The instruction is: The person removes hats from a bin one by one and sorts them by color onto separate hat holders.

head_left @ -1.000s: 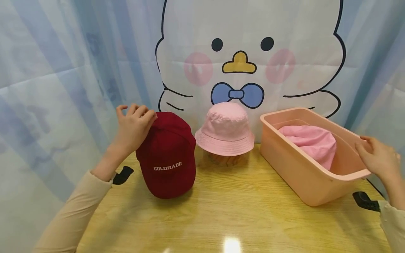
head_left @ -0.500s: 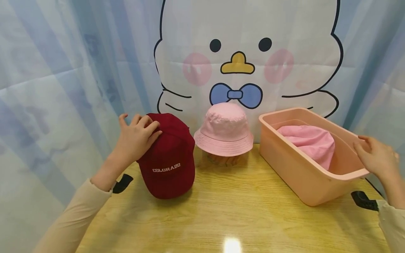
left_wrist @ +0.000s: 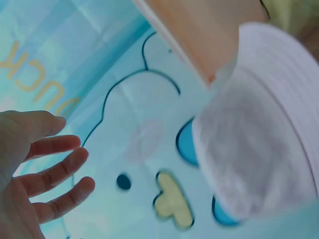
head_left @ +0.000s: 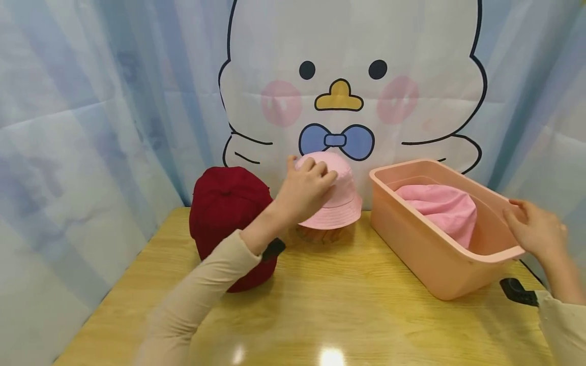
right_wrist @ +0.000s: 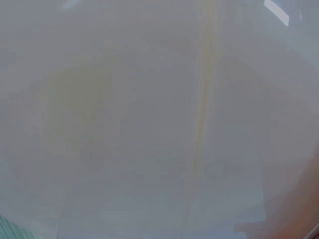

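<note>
Left hand (head_left: 305, 190) loose, nothing in it, and the pink bucket hat (head_left: 344, 195) sits just beyond, left of the peach bin (head_left: 418, 246)! Right hand (head_left: 540, 229), farther from the hat, grips the bin's rim; bin runs far-left to near-right.

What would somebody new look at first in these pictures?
Probably the huge cartoon face on the curtain at the back, with its blue bow tie. Next, the dark red cap at the left of the table and the peach bin at the right, with pink fabric inside. In the middle, the left hand is in front of a pink bucket hat.
</note>
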Tool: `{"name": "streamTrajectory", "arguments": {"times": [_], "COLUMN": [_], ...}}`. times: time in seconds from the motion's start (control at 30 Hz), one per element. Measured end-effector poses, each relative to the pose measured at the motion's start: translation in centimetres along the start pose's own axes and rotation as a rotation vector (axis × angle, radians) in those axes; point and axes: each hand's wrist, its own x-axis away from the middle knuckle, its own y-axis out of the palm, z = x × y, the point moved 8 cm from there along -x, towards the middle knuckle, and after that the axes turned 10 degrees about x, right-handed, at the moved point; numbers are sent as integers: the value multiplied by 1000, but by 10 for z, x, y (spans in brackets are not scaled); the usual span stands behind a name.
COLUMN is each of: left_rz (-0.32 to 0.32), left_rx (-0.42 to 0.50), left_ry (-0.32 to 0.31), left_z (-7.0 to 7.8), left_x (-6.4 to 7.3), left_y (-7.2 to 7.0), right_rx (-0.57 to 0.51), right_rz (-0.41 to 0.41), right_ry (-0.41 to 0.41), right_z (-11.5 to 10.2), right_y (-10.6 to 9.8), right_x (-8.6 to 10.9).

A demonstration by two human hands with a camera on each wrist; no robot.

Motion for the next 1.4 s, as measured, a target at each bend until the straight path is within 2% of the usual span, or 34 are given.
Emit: {"name": "streamTrajectory", "arguments": {"times": [0.13, 0.3, 0.4, 0.57, 0.73, 0.9, 1.1, 1.3, 1.4], "left_rz": [-83, -109, -153, -216, -242, -249, -262, -338, -368], "left_rx": [21, 18, 25, 36, -3, -18, -19, 12, -22], "left_ry": [28, 81, 104, 132, 141, 134, 117, 118, 134], "left_z": [26, 55, 72, 99, 117, 127, 138, 152, 159], "left_x": [-31, -63, -79, -102, -116, -125, -138, -148, -151], "left_y": [38, 75, 94, 125, 150, 170, 182, 190, 194], "right_rx": [-23, -50, -66, -74, -70, -78, -89, -89, -85], "right_rz": [13, 25, 25, 28, 32, 43, 68, 67, 70], "right_ry": [-10, -21, -42, -59, -56, -57, -49, -42, -38], "right_z": [-3, -6, -9, -11, -13, -17, -12, -5, -2], "right_y": [1, 0, -2, -3, -3, -2, -3, -4, -6], "right_x": [1, 2, 3, 3, 0, 0, 3, 4, 4]}}
